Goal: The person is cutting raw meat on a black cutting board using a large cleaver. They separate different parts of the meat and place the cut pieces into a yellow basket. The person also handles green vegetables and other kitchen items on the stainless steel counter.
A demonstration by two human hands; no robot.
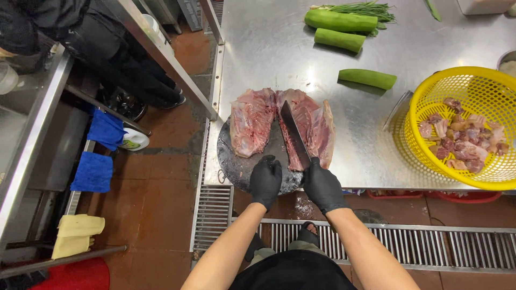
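Head view, looking down: I am seeing two black-gloved hands working at the near edge of a steel desk point(269, 48). The right hand point(322, 185) is gripping the handle of a dark cleaver point(294, 134), fingers wrapped shut around it, the blade lying between the two halves of a split slab of raw meat point(252, 121). The left hand point(266, 180) is resting curled on the round dark chopping board point(236, 166), just beside the cleaver's handle; I cannot tell whether it is gripping anything. The meat is lying spread open on that board, at the desk's front left corner. Further right, a yellow plastic basket point(457, 80) is holding cut chunks of meat point(462, 137). Three green gourd pieces point(338, 21) are lying towards the back of the desk, next to a bunch of green chives point(365, 8). Off to the left, blue cloths point(94, 172) and a yellow cloth point(75, 233) are hanging on a rail over the brown tiled floor point(156, 209), and a metal drain grate point(430, 244) is running beneath the desk's edge.
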